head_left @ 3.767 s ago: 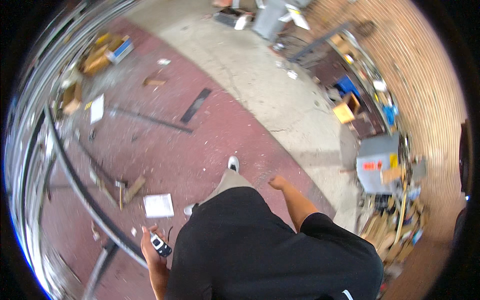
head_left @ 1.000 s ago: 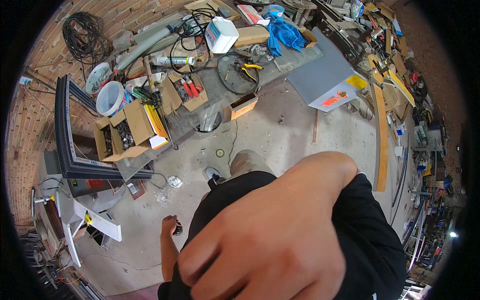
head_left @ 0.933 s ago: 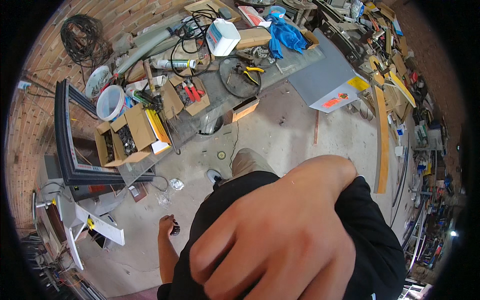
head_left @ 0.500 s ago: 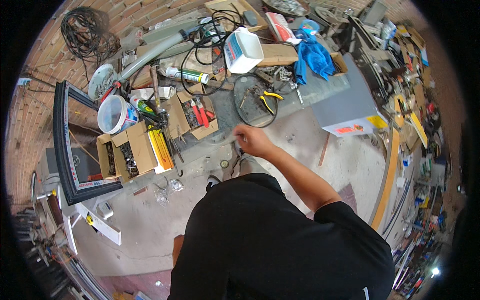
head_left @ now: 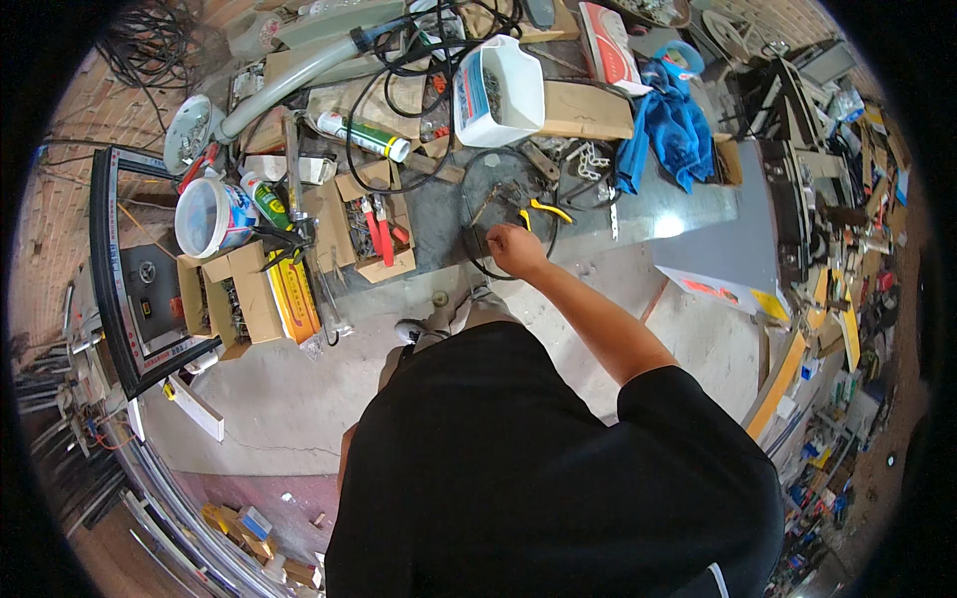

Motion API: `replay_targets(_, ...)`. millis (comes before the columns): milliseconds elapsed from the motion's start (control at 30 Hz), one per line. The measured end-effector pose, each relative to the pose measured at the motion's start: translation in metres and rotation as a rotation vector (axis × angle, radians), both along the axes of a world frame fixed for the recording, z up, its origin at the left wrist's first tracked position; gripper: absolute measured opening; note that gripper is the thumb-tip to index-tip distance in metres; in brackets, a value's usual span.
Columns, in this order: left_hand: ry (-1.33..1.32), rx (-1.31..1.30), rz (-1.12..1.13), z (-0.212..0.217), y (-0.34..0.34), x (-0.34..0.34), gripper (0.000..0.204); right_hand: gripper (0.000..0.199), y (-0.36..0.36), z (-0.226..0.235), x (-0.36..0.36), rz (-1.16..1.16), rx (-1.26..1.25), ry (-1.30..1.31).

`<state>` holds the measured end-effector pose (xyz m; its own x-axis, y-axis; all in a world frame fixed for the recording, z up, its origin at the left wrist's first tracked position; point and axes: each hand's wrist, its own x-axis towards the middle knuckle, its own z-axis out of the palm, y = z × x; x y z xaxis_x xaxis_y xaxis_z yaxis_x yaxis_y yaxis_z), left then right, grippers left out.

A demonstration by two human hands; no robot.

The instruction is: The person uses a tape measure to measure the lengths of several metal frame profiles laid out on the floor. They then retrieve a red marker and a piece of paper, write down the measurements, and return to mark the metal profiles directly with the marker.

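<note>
My right hand [head_left: 516, 249] is over the workbench's front edge, with its fingers curled closed. What they hold, if anything, is hidden. Right beside it lie pliers with yellow handles [head_left: 543, 210], inside a loop of black cable [head_left: 470, 234]. Red-handled pliers [head_left: 379, 235] rest in an open cardboard box [head_left: 396, 265] of small metal parts to the left. Only a sliver of my left arm [head_left: 345, 456] shows past the black shirt; the left hand itself is hidden.
Along the bench [head_left: 436, 227] stand a cut white jug [head_left: 515, 95], a white bucket [head_left: 203, 217] and a sealant tube [head_left: 364, 137]. A blue cloth [head_left: 668, 140] hangs at the right, near a grey panel [head_left: 733, 229]. A black frame [head_left: 105, 269] leans at the left.
My right hand has moved slightly right and, relative to the bench, farther in toward the yellow-handled pliers. The whole view has shifted a little as well.
</note>
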<state>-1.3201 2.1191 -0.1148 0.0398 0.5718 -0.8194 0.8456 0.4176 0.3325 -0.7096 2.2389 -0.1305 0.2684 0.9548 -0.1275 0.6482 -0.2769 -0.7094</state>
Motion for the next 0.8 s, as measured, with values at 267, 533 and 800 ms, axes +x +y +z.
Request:
replay_targets(267,0.035,-0.004,0.030,0.013,0.009,0.015,0.034,0.012,0.067,0.044,0.020,-0.378,0.409,0.133)
replay_targets(533,0.060,-0.043,0.060,0.009,0.009,0.023,0.033,0.044,0.101,0.067,0.085,-0.384,0.320,-0.089)
replay_targets(800,0.065,-0.062,0.035,0.006,0.020,0.031,0.033,0.025,0.127,0.079,0.089,-0.292,0.562,-0.363)
